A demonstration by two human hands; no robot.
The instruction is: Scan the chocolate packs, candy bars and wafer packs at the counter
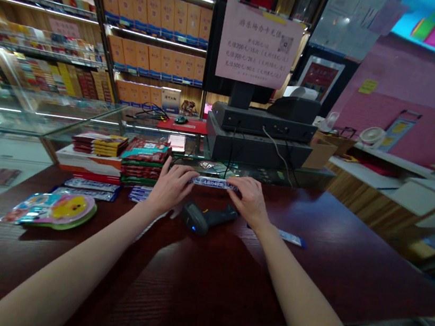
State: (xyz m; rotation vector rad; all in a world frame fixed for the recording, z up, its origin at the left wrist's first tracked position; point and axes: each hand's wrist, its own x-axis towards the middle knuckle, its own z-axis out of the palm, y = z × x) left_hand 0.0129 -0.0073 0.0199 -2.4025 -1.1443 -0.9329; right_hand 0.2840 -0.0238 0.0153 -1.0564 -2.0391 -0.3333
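Note:
Both hands hold one long blue-and-white wrapped packet point(214, 183) level above the dark wooden counter point(206, 274). My left hand point(172, 186) pinches its left end and my right hand point(249, 199) pinches its right end, fingers closed on it. A black handheld barcode scanner point(204, 218) with a small blue light lies on the counter just below and between the hands. Similar blue packets point(92, 185) lie to the left, and another point(291, 239) sits right of my right wrist.
Stacks of flat packaged goods point(143, 161) stand at the counter's back left beside a glass display case point(39, 118). A round yellow-and-pink toy pack point(57, 210) lies at left. A black register point(259, 136) with a paper sign point(259, 45) stands behind. Shelves of boxes fill the back wall.

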